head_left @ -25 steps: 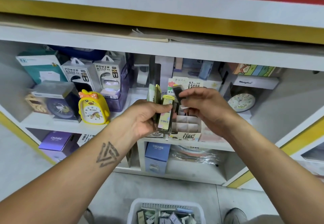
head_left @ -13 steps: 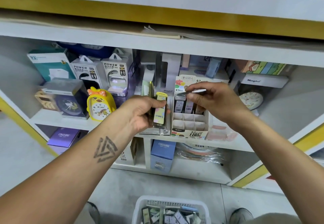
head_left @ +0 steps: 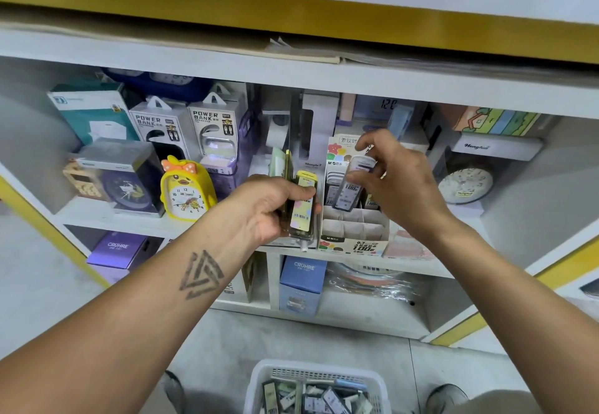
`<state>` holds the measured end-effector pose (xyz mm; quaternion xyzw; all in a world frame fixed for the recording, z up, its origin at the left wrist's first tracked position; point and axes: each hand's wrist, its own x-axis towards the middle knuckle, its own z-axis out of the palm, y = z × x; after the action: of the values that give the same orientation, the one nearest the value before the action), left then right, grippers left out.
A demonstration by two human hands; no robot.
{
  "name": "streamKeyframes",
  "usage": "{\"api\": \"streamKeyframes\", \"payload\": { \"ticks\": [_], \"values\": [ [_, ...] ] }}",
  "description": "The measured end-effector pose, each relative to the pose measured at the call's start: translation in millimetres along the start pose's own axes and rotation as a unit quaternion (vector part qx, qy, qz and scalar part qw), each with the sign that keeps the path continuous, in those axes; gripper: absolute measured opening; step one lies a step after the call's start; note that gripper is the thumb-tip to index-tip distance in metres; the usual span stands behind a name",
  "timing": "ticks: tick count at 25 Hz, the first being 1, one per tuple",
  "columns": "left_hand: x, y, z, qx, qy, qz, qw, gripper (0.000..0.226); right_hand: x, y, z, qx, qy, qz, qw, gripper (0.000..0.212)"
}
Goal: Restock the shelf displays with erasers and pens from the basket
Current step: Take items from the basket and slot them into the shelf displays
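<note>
From my remote station I record the following. The left hand (head_left: 272, 206) grips a bundle of slim packs (head_left: 303, 211), fingers and thumb curled round them; the foremost pack bears a yellow cap and a pastel label with a barcode, and the bundle stands roughly upright in front of the middle shelf (head_left: 107, 217). The right hand (head_left: 397, 180) pinches a single clear case (head_left: 351, 183) between thumb and fingers, held near upright with its lower end over the rear row of the cardboard display box (head_left: 353, 235) (whether the case already touches the box I cannot tell). Several like cases stand in that rear row; the front compartments show bare dividers. The display box sits on the middle shelf, just right of the left hand's bundle. To the left on that shelf stand a yellow duck clock (head_left: 186, 188) and two power bank boxes (head_left: 186, 130). Below, on the floor, a white basket (head_left: 316, 373) holds more small packs.
</note>
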<state>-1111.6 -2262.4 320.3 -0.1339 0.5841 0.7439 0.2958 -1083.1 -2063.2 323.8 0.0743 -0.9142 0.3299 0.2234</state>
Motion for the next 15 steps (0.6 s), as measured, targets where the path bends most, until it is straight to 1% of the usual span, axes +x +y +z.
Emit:
{"api": "streamKeyframes", "payload": {
  "ticks": [2,6,8,11,12,13,14,15],
  "values": [
    [-0.5,-0.5,0.2,0.001,-0.002,0.000,1.000,0.009,-2.8,3.4,5.4,-0.050,-0.017,-0.035,0.998,0.027],
    [-0.4,-1.3,-0.6,-0.002,-0.003,-0.002,1.000,0.009,-2.6,8.2,13.2,-0.075,-0.018,-0.096,0.992,0.023],
    [-1.0,-1.7,-0.5,-0.002,-0.005,-0.001,1.000,0.009,-5.3,11.2,18.6,-0.091,-0.034,-0.109,0.989,0.021],
    [-2.1,-2.2,-0.3,-0.004,-0.009,0.006,1.000,0.013,-6.6,15.9,23.3,-0.187,-0.082,-0.119,0.972,0.027],
    [-2.0,-2.4,-0.2,-0.002,-0.011,0.011,1.000,0.017,-6.5,15.0,24.1,-0.194,-0.082,-0.112,0.971,0.027],
    [-1.9,-2.7,0.1,0.003,-0.015,0.016,1.000,0.020,-5.9,11.5,24.7,-0.161,-0.069,-0.093,0.980,0.025],
    [-2.1,-3.2,1.1,0.007,-0.022,0.019,1.000,0.023,-4.5,5.4,24.3,-0.089,-0.053,-0.047,0.993,0.021],
    [-2.7,-3.7,2.6,0.011,-0.031,0.023,0.999,0.023,-2.8,-1.0,23.4,0.009,-0.050,0.021,0.999,0.018]
  ]
}}
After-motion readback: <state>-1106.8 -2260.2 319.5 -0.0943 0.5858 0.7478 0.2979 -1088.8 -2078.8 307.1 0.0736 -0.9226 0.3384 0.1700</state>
